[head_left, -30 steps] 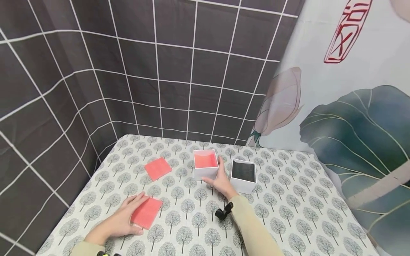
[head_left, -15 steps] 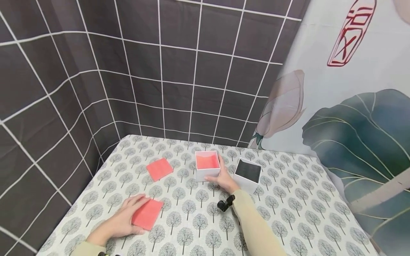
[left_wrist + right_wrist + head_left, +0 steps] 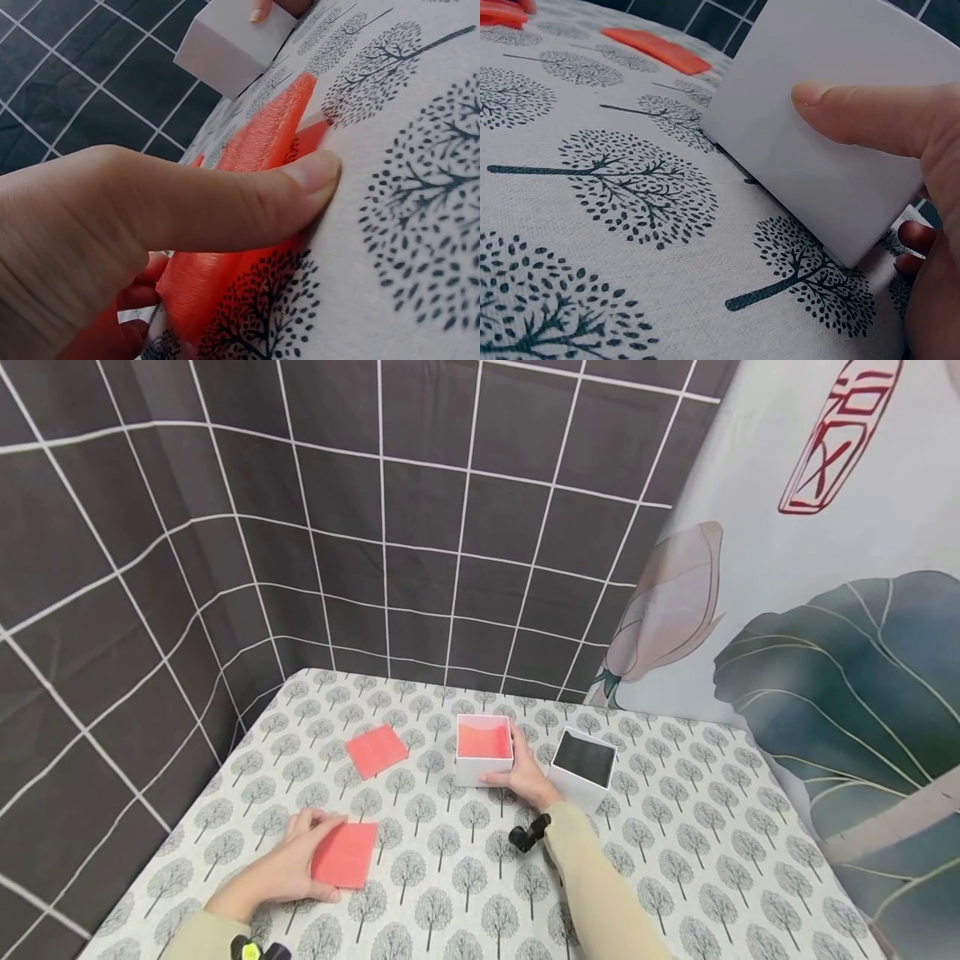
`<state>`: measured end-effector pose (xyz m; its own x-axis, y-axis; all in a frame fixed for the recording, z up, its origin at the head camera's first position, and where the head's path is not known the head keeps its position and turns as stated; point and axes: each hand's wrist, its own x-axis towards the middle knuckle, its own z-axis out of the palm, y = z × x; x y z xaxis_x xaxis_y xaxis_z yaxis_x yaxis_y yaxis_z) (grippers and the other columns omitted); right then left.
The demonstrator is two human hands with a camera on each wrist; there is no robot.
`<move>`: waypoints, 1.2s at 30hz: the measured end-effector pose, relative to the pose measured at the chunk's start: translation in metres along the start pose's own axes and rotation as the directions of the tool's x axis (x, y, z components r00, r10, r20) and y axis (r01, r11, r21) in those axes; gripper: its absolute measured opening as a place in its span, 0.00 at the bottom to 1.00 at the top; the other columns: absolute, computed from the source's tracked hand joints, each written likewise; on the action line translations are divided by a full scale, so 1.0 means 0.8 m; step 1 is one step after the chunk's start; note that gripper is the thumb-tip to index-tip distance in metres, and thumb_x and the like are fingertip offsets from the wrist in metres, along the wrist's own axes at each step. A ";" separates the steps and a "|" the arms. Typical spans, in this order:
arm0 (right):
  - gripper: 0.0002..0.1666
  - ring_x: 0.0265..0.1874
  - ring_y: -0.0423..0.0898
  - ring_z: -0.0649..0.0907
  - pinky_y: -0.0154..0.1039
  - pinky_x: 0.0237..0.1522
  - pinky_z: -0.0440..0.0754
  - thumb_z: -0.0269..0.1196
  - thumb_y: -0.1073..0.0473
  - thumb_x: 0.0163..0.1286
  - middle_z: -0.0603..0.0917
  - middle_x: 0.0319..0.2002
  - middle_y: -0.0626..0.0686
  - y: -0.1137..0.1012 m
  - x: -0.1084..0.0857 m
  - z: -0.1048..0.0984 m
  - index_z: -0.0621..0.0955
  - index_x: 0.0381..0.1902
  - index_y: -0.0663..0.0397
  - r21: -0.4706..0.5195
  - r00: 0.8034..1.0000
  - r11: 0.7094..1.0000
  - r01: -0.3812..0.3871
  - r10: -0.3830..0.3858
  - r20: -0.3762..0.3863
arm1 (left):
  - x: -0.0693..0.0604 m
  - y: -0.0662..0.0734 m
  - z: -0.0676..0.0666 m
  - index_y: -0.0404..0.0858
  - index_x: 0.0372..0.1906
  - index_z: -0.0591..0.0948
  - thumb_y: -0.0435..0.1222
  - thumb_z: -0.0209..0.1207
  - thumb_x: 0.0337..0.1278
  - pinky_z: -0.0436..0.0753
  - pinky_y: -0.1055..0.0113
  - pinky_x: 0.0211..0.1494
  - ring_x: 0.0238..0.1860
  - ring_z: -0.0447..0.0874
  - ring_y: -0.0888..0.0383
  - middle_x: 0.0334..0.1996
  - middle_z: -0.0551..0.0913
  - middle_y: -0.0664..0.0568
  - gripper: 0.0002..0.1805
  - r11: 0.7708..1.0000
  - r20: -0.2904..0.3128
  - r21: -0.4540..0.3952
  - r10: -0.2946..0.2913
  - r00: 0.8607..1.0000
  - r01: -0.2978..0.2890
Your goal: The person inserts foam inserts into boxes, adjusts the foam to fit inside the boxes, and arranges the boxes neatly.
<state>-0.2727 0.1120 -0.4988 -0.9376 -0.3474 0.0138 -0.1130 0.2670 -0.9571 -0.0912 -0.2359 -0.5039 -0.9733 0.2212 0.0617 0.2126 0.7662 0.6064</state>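
In the head view my left hand [image 3: 288,864] holds a flat red square packet [image 3: 345,857] at the front left, thumb and fingers on its edges. The left wrist view shows this packet's [image 3: 262,135] shiny, translucent film and its side tilted up off the cloth. My right hand [image 3: 528,777] grips a white open-topped box [image 3: 474,772] with red inside it. Its thumb presses the box's front wall [image 3: 817,172] in the right wrist view; the other fingers go round the right side and are partly hidden.
A second red square [image 3: 377,751] lies flat left of the box. Close to the right wrist stands another white box [image 3: 573,787] with black inside. The tree-print cloth [image 3: 442,893] covers the table, and a dark grid curtain [image 3: 420,568] hangs behind.
The left hand has turned and tilted the red packet slightly. The black-filled box has rotated and shifted a little right beside the right wrist. The right hand keeps its grip on the red-filled box.
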 end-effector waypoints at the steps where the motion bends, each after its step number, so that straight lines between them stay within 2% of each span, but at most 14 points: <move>1: 0.69 0.47 0.51 0.75 0.47 0.52 0.74 0.76 0.64 0.39 0.71 0.55 0.56 -0.005 -0.002 0.000 0.48 0.73 0.44 -0.003 1.000 1.000 0.015 -0.015 0.002 | 0.001 0.000 -0.001 0.32 0.62 0.67 0.53 0.76 0.11 0.77 0.42 0.43 0.50 0.62 0.43 0.53 0.63 0.39 0.59 1.000 -0.008 0.008 0.006 1.000 -0.006; 3: 0.67 0.47 0.50 0.75 0.46 0.52 0.74 0.76 0.64 0.40 0.71 0.55 0.56 -0.010 -0.005 0.000 0.48 0.73 0.47 -0.015 0.999 0.999 0.034 -0.034 0.011 | 0.003 0.001 -0.001 0.34 0.60 0.68 0.55 0.76 0.09 0.78 0.47 0.42 0.49 0.62 0.46 0.51 0.63 0.42 0.59 1.000 -0.021 0.016 0.001 1.000 -0.001; 7: 0.66 0.47 0.48 0.76 0.44 0.51 0.75 0.76 0.63 0.41 0.71 0.55 0.55 -0.007 -0.009 0.003 0.49 0.72 0.49 -0.035 1.000 0.999 0.022 -0.021 0.019 | 0.002 0.004 0.001 0.35 0.56 0.69 0.56 0.76 0.09 0.76 0.56 0.39 0.46 0.60 0.49 0.47 0.63 0.46 0.56 1.000 -0.033 0.024 -0.002 0.999 0.002; 10: 0.67 0.46 0.49 0.76 0.45 0.52 0.74 0.77 0.61 0.39 0.71 0.56 0.56 0.007 -0.006 0.006 0.49 0.72 0.45 -0.005 1.000 1.000 0.001 -0.001 0.022 | 0.002 0.006 0.003 0.36 0.54 0.70 0.57 0.76 0.09 0.74 0.58 0.40 0.46 0.60 0.51 0.48 0.64 0.46 0.54 0.999 -0.058 0.035 0.002 0.998 0.001; 15: 0.67 0.44 0.50 0.78 0.45 0.49 0.76 0.78 0.59 0.37 0.73 0.53 0.53 0.027 0.002 0.007 0.52 0.70 0.32 0.043 1.000 0.999 0.007 -0.008 0.012 | 0.012 0.006 0.003 0.34 0.55 0.68 0.60 0.75 0.10 0.74 0.58 0.40 0.45 0.61 0.53 0.46 0.67 0.48 0.56 0.999 -0.087 0.032 0.034 0.996 -0.031; 16: 0.67 0.44 0.50 0.78 0.45 0.48 0.76 0.78 0.59 0.37 0.73 0.53 0.53 0.028 0.002 0.007 0.52 0.70 0.31 0.043 1.000 0.999 0.012 -0.012 0.009 | 0.015 0.007 0.002 0.33 0.56 0.67 0.60 0.75 0.11 0.75 0.57 0.40 0.46 0.62 0.53 0.46 0.68 0.48 0.57 0.999 -0.083 0.031 0.037 0.996 -0.034; 19: 0.65 0.45 0.50 0.77 0.44 0.48 0.76 0.77 0.61 0.38 0.73 0.54 0.54 0.018 -0.003 0.005 0.52 0.70 0.36 0.039 1.000 0.999 0.020 -0.021 0.023 | 0.022 0.012 -0.002 0.33 0.60 0.65 0.61 0.74 0.15 0.77 0.54 0.41 0.47 0.65 0.52 0.49 0.69 0.47 0.60 0.999 -0.065 0.038 0.035 0.997 -0.033; 23: 0.67 0.46 0.49 0.77 0.44 0.51 0.75 0.77 0.61 0.39 0.72 0.56 0.54 0.019 -0.001 0.002 0.50 0.72 0.39 0.024 0.999 1.000 0.003 -0.004 0.039 | 0.030 0.018 -0.002 0.36 0.64 0.66 0.62 0.72 0.18 0.78 0.51 0.42 0.47 0.68 0.54 0.52 0.69 0.48 0.60 0.997 -0.077 0.054 0.056 0.995 -0.052; 27: 0.69 0.46 0.48 0.77 0.46 0.52 0.73 0.78 0.57 0.37 0.72 0.56 0.53 0.033 0.005 0.004 0.49 0.72 0.35 0.007 1.000 1.000 -0.003 0.003 0.013 | 0.037 0.021 -0.001 0.40 0.65 0.67 0.61 0.73 0.20 0.78 0.48 0.43 0.49 0.67 0.55 0.55 0.68 0.49 0.57 0.996 -0.116 0.040 0.085 0.990 -0.081; 31: 0.68 0.45 0.48 0.77 0.46 0.51 0.74 0.79 0.56 0.37 0.73 0.55 0.52 0.032 0.003 0.007 0.51 0.71 0.31 -0.008 1.000 1.000 0.012 -0.012 -0.013 | 0.044 0.024 -0.002 0.40 0.65 0.68 0.58 0.73 0.24 0.78 0.42 0.44 0.52 0.67 0.51 0.58 0.68 0.46 0.55 0.995 -0.131 0.029 0.097 0.987 -0.094; 36: 0.67 0.45 0.48 0.77 0.47 0.51 0.74 0.79 0.55 0.36 0.74 0.54 0.50 0.030 0.002 0.008 0.53 0.70 0.30 -0.013 0.999 0.999 0.035 -0.035 -0.025 | 0.053 0.029 -0.003 0.42 0.64 0.69 0.56 0.73 0.26 0.77 0.40 0.45 0.54 0.67 0.49 0.60 0.68 0.45 0.52 0.995 -0.138 0.026 0.103 0.985 -0.100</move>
<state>-0.2751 0.1124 -0.5237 -0.9409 -0.3341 0.0550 -0.1502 0.2665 -0.9521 -0.1274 -0.2103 -0.4851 -0.9489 0.2136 0.2323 0.3111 0.7556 0.5764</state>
